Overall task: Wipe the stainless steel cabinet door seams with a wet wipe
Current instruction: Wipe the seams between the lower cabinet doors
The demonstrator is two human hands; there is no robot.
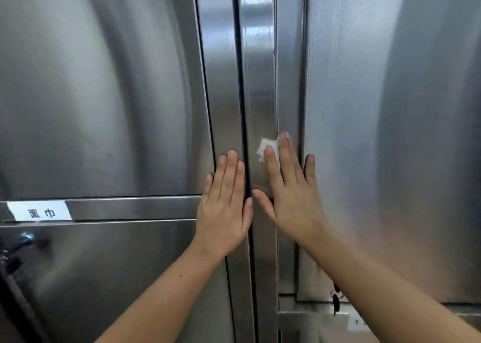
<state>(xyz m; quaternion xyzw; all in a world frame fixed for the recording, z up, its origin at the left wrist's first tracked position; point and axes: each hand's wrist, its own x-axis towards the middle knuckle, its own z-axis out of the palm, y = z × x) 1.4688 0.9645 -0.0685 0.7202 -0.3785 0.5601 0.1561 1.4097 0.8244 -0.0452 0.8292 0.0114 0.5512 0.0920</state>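
Observation:
Two tall stainless steel cabinet doors fill the view, the left door [104,95] and the right door [377,108]. A dark vertical seam [240,69] runs between their frames. My left hand [225,199] lies flat on the left frame strip, fingers together, just left of the seam. My right hand [289,186] presses a crumpled white wet wipe [268,144] flat against the right frame strip, beside a second seam [276,82]. The wipe sticks out from under the fingertips.
A white label with two characters [40,211] sits on a horizontal bar at the left. A metal latch handle [23,241] is below it. Keys [335,301] hang from a lock at lower right, partly behind my right forearm.

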